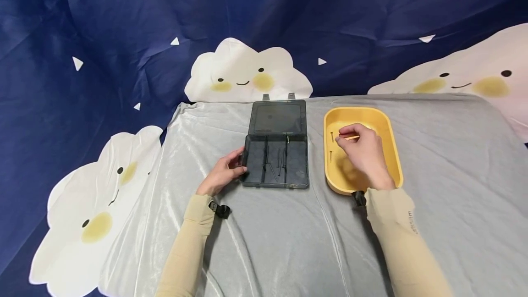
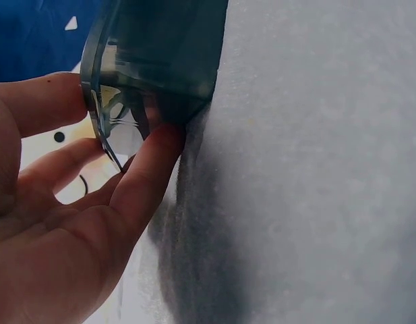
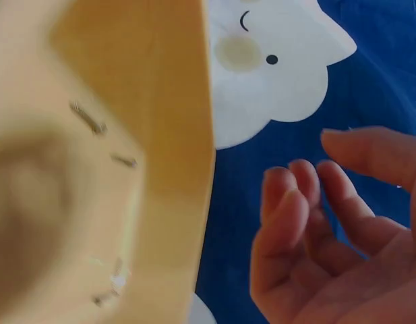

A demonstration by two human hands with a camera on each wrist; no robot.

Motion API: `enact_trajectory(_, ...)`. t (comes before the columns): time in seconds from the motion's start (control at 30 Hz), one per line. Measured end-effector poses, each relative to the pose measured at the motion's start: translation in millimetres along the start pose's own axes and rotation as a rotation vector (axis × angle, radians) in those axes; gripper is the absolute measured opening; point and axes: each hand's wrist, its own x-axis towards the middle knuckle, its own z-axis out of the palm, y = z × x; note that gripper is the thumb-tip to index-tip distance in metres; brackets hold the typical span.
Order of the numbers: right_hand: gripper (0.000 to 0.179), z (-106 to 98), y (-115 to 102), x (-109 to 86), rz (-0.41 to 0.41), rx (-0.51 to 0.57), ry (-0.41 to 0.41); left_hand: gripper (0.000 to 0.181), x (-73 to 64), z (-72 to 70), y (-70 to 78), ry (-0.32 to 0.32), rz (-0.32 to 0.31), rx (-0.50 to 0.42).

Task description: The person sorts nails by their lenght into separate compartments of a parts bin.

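A dark see-through compartment box (image 1: 297, 173) lies on the cloth, its lid (image 1: 278, 118) folded back. Long dark screws (image 1: 280, 162), several of them, lie in its middle compartment. My left hand (image 1: 224, 173) grips the box's left wall between thumb and fingers; the left wrist view shows that hand (image 2: 93, 223) around the box corner (image 2: 167, 54). Over the yellow tub (image 1: 398, 168) hovers my right hand (image 1: 365, 150), fingers loosely bent, thumb and forefinger apart. In the right wrist view nothing shows between the fingers of this hand (image 3: 329, 236). Small screws (image 1: 331, 156) lie along the tub's left side.
Grey plush cloth (image 1: 288, 242) covers the table, with some folds. Behind it hangs a navy curtain (image 1: 247, 8) printed with smiling clouds. The tub stands to the right of the box, a narrow strip of cloth between them.
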Motion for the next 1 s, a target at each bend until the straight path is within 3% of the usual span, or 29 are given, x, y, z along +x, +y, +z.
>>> enact_trajectory(0.23,0.019,-15,-7,10.7,-0.144,-0.158,-0.114,0.073,-0.5,-3.2,-0.7,0.008,-0.006,-0.007)
enact_trajectory(0.37,0.02,-20,-12,22.1,-0.174,-0.237,-0.199,0.073,-0.6,-3.5,-0.5,0.014,0.001,-0.004)
enact_trajectory(0.67,0.019,-4,-1,51.1,-0.122,-0.39,-0.446,0.072,-1.5,-2.9,-1.5,0.018,0.013,0.025)
enact_trajectory(1.0,0.01,21,24,59.5,-0.085,-0.442,-0.556,0.073,0.6,-1.9,-1.7,-0.002,0.008,0.002)
